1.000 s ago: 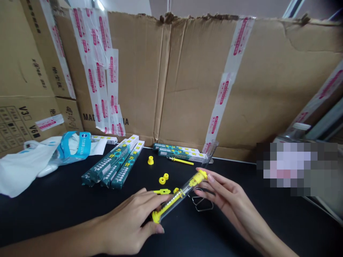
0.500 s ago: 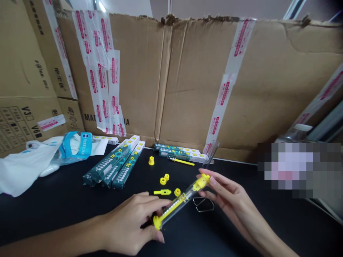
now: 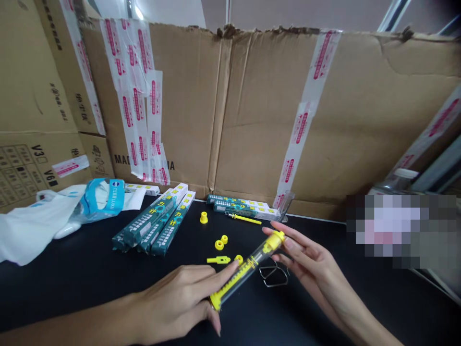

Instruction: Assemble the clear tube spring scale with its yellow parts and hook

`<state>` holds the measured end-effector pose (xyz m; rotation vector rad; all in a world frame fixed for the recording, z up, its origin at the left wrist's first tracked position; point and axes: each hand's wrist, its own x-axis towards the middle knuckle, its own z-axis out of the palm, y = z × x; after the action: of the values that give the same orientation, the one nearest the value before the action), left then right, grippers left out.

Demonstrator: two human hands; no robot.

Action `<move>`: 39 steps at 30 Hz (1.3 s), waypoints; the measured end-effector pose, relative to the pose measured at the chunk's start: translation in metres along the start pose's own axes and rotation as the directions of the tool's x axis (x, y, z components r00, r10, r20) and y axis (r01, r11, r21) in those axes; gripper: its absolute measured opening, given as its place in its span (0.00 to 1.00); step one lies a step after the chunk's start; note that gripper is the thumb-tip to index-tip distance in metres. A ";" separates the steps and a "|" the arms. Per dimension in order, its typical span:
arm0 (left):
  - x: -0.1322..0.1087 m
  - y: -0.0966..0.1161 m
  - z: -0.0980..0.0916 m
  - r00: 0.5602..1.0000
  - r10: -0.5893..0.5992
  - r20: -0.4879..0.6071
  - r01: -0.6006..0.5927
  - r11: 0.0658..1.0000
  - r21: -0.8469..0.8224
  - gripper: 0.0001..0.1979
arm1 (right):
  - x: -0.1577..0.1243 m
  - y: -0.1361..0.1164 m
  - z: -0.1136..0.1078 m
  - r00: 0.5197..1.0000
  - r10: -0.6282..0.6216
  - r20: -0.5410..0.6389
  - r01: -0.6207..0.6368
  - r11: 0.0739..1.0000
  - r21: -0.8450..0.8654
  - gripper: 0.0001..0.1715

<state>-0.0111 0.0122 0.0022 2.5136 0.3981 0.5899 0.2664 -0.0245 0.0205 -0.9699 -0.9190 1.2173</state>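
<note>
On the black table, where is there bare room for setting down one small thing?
Bare table shows between the left hand and right hand, on the near side of the tube they hold; more lies between the left arm and white plastic. It is crowded beyond the tube: loose yellow parts, then green boxes.

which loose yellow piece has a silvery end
The long thin rod lying beside the back pair of boxes; the other loose yellow pieces show no silvery end.

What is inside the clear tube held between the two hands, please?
The clear tube shows a yellow strip with dark bands inside. The left hand hides part of its lower end; what lies there cannot be seen.
</note>
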 end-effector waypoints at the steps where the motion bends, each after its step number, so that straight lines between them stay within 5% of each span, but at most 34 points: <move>1: -0.001 -0.001 0.000 1.000 0.009 0.001 -0.009 1.000 -0.018 0.37 | 0.000 0.000 0.000 1.000 -0.001 0.002 0.001 1.000 0.013 0.24; 12: 0.006 0.007 -0.007 0.985 0.128 -0.117 -0.135 0.989 -0.057 0.18 | 0.001 -0.002 -0.002 0.999 -0.035 -0.021 0.038 0.986 0.161 0.21; 14: 0.006 0.007 -0.007 0.973 0.150 -0.173 -0.160 0.986 -0.045 0.16 | 0.002 0.002 -0.003 0.997 -0.076 -0.028 0.078 0.996 0.050 0.20; 16: 0.006 0.006 -0.006 0.966 0.164 -0.202 -0.174 0.984 -0.031 0.15 | 0.001 0.010 -0.005 0.987 -0.162 0.000 0.158 0.958 -0.238 0.18; 19: 0.006 0.006 -0.007 0.970 0.173 -0.171 -0.176 0.984 0.000 0.15 | -0.003 0.023 -0.002 0.894 -0.362 0.265 0.441 0.597 -0.670 0.11; 22: 0.008 0.009 -0.008 0.974 0.189 -0.123 -0.185 0.982 0.042 0.15 | -0.008 0.032 0.006 0.771 -0.340 0.538 0.621 0.216 -0.754 0.16; 27: 0.008 0.011 -0.009 0.975 0.200 -0.096 -0.193 0.978 0.081 0.14 | -0.007 0.035 0.009 0.732 -0.263 0.629 0.652 0.000 -0.759 0.11; 31: 0.009 0.011 -0.009 0.976 0.202 -0.087 -0.193 0.976 0.098 0.13 | -0.001 0.039 0.000 0.749 -0.368 0.551 0.620 0.095 -0.779 0.13; 35: 0.010 0.011 -0.009 0.980 0.181 -0.080 -0.174 0.980 0.093 0.13 | 0.002 0.037 -0.003 0.854 -0.363 0.372 0.499 0.371 -0.783 0.09; 39: 0.009 0.009 -0.008 0.982 0.168 -0.082 -0.160 0.982 0.098 0.13 | 0.004 0.019 -0.004 0.959 -0.279 0.051 0.240 0.703 -0.670 0.14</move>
<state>-0.0060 0.0115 0.0168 2.6309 0.2570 0.7675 0.2645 -0.0192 0.0012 -1.3733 -1.4501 0.5941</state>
